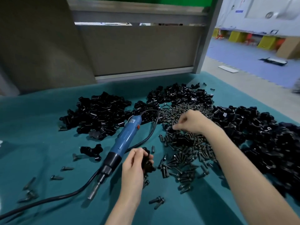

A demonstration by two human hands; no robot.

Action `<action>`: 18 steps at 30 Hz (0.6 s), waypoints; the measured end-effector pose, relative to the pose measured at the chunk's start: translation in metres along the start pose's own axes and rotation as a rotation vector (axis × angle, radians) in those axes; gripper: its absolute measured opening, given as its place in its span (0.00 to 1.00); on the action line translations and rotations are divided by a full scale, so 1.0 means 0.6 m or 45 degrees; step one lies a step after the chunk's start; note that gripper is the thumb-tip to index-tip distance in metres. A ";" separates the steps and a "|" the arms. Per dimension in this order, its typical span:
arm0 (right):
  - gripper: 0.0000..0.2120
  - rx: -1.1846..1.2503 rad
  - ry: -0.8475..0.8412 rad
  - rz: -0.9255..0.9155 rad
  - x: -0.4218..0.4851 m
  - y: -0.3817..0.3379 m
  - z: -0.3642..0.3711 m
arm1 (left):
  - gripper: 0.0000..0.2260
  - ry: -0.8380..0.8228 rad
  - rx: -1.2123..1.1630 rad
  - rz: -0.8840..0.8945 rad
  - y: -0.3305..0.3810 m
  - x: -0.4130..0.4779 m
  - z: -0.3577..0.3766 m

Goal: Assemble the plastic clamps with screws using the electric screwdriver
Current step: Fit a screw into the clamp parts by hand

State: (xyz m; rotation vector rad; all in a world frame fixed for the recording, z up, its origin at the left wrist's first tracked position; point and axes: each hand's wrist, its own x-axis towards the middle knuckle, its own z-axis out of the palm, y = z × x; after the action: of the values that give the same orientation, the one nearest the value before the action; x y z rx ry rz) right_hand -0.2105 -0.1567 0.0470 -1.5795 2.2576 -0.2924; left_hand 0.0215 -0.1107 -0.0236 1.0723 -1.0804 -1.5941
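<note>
Gripping a black plastic clamp (pixel 147 160) in curled fingers, the left hand (pixel 134 164) sits just right of the electric screwdriver (pixel 126 137) (blue barrel, black collar, steel bit), which lies slantwise on the teal cloth (pixel 40 143). Farther right of the tool, the right hand (pixel 193 121) hovers with fingertips together over a bristly pile of dark metal screws (pixel 186 151); whether it pinches one I cannot tell. Glossy black clamp heaps (pixel 97 114) lie beyond the tool.
</note>
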 end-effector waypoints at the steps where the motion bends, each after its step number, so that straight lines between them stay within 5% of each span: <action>1: 0.10 -0.001 0.086 -0.045 0.008 -0.010 0.004 | 0.14 -0.020 0.033 0.024 -0.002 0.000 0.000; 5: 0.15 -0.134 -0.064 -0.204 0.034 -0.037 0.038 | 0.09 -0.046 0.165 0.083 -0.013 0.002 -0.001; 10: 0.10 -0.128 0.062 -0.270 0.039 -0.027 0.043 | 0.08 -0.007 0.120 0.131 -0.013 0.004 0.000; 18: 0.16 -0.182 -0.040 -0.264 0.014 -0.023 0.053 | 0.15 -0.077 0.010 0.084 -0.012 0.005 0.001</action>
State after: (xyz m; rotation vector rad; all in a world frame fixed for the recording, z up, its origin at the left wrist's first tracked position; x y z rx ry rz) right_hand -0.1880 -0.1685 0.0218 -1.8828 2.1353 -0.1617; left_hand 0.0188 -0.1119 -0.0310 0.9893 -1.1520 -1.5796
